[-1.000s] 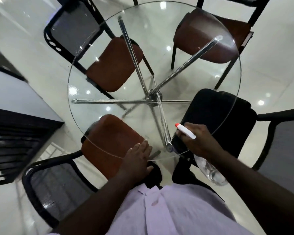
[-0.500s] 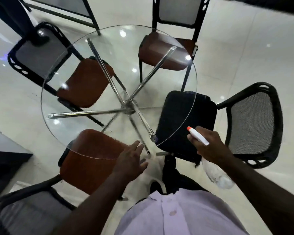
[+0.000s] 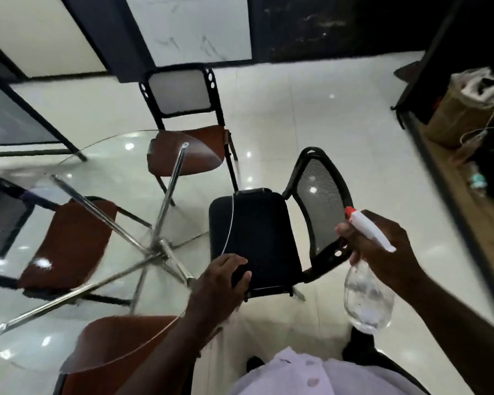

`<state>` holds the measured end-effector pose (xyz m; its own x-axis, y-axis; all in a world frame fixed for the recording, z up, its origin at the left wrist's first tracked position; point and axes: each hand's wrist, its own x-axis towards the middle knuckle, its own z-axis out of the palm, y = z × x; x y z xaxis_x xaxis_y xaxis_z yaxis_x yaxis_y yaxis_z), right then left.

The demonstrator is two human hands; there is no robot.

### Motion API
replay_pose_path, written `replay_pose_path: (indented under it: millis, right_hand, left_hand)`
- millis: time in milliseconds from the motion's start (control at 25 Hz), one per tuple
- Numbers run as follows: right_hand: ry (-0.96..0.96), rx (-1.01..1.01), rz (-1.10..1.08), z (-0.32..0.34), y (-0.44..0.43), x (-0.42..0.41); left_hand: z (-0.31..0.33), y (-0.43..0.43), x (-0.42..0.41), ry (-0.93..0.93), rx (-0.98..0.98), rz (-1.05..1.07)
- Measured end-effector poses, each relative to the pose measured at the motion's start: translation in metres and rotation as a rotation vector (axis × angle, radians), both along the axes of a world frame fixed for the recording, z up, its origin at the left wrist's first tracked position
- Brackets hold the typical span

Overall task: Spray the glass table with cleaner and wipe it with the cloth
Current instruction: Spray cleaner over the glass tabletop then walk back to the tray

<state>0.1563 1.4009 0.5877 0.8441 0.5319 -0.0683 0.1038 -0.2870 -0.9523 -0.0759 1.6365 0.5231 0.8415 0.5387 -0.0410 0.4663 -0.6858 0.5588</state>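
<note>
Head: bottle (image 3: pixel 367 297) in right hand (image 3: pixel 382 249)

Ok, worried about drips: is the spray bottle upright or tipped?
Near upright, slightly tilted: the right hand grips the spray bottle at its neck, red-tipped white head on top, clear body hanging below.

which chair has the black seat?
The chair by the left hand, at the glass table right edge. The other three seats are brown.
</note>
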Motion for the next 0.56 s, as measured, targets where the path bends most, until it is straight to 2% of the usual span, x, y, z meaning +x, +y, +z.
replay_pose_path:
  millis: [160,240,400,560]
  right_hand:
    - [0.039,0.207,-0.223,0.026,-0.086,0.09]
    - [0.034,0.248,-0.29,0.04,-0.135,0.146]
    - [-0.047,0.238,-0.325,0.07,-0.22,0.246]
    - [-0.07,0.185,-0.333,0.09,-0.269,0.333]
  left_hand:
    - [0.053,-0.055,0.147,-0.097,-0.002,-0.245]
    - [0.082,-0.094,0.233,-0.157,0.023,-0.327]
    - [0.127,-0.167,0.369,-0.252,0.001,-0.399]
    - [0.146,-0.218,0.47,-0.359,0.027,-0.477]
